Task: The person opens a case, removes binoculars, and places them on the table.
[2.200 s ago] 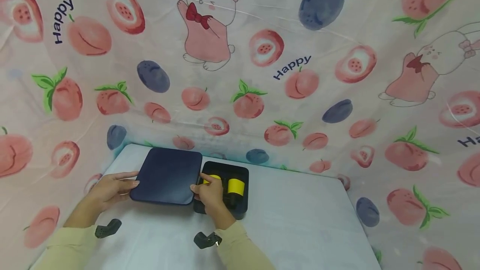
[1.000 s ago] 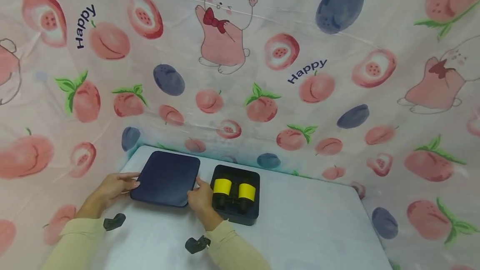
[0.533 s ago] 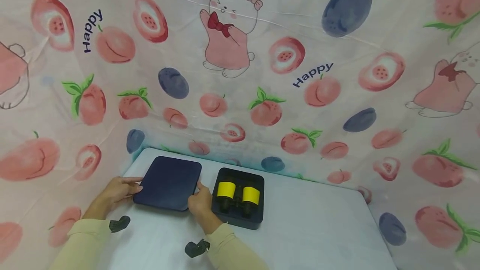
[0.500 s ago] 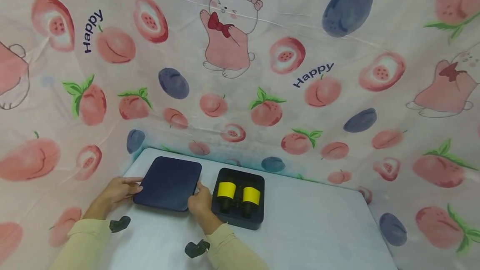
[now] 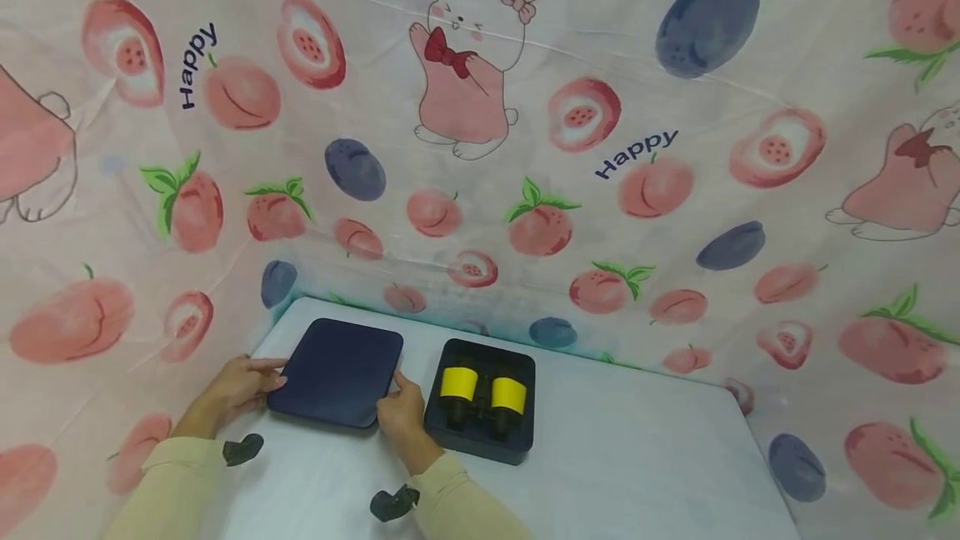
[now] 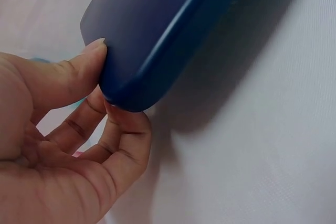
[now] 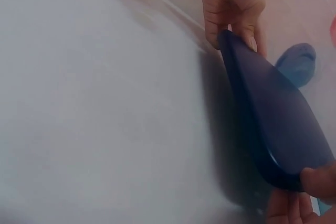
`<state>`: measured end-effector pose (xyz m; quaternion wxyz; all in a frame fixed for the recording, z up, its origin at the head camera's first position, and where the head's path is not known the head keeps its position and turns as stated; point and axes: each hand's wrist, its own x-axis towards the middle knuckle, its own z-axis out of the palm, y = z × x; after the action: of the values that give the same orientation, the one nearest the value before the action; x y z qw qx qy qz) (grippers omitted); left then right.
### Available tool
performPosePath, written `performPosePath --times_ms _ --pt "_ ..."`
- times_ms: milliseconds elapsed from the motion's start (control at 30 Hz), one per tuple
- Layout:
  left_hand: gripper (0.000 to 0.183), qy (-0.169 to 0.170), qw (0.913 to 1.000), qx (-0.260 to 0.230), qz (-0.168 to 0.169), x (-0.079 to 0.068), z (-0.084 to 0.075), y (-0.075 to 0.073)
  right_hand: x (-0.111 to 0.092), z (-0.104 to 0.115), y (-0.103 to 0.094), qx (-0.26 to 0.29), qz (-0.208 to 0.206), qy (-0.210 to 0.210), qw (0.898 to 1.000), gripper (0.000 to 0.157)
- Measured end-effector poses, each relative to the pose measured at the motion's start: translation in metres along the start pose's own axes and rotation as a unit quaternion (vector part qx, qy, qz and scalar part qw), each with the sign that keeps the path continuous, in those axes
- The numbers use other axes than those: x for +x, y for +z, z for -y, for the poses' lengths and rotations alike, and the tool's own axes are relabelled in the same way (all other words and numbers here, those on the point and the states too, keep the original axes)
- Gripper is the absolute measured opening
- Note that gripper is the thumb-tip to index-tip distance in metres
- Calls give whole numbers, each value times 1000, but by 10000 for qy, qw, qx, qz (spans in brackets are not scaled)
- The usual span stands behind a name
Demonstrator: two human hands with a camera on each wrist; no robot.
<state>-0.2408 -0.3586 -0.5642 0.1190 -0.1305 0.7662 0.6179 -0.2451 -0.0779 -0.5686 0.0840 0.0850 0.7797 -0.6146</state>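
Note:
Both hands hold a dark blue, rounded-square lid (image 5: 337, 372) over the left part of the table. My left hand (image 5: 238, 388) pinches its left edge; in the left wrist view the thumb (image 6: 79, 72) lies on top and curled fingers sit under the corner. On the opposite edge my right hand (image 5: 403, 415) grips it, thumb above and fingers below in the right wrist view. A shadow under the lid (image 7: 281, 111) shows it raised off the cloth. To the right, an uncovered dark box (image 5: 480, 450) holds black binoculars (image 5: 482, 398) with yellow bands.
A white cloth covers the table (image 5: 637, 448). Behind and beside it hangs a pink curtain (image 5: 480, 190) printed with fruit and rabbits. Dark wrist-camera mounts (image 5: 393, 503) stick out from both sleeves.
The lid has moved left, away from the box, with both hands on it. The right hand no longer covers the binoculars. The head view has shifted slightly; the latest half second shows little motion.

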Motion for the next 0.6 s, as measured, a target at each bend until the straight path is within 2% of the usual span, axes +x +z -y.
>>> performPosePath --times_ms 133,400,467,600 --pt "64 -13 9999 -107 49 3 3 -1 3 -6 0 116 15 -26 9999 68" --pt "64 20 9996 242 -158 6 10 -2 4 -16 7 485 -32 -21 9988 66" --pt "62 -5 9987 435 -255 5 12 -1 3 -17 8 462 -94 27 9989 62" --pt "54 148 9950 867 -479 5 12 5 0 -16 9 -32 -295 -134 9995 54"
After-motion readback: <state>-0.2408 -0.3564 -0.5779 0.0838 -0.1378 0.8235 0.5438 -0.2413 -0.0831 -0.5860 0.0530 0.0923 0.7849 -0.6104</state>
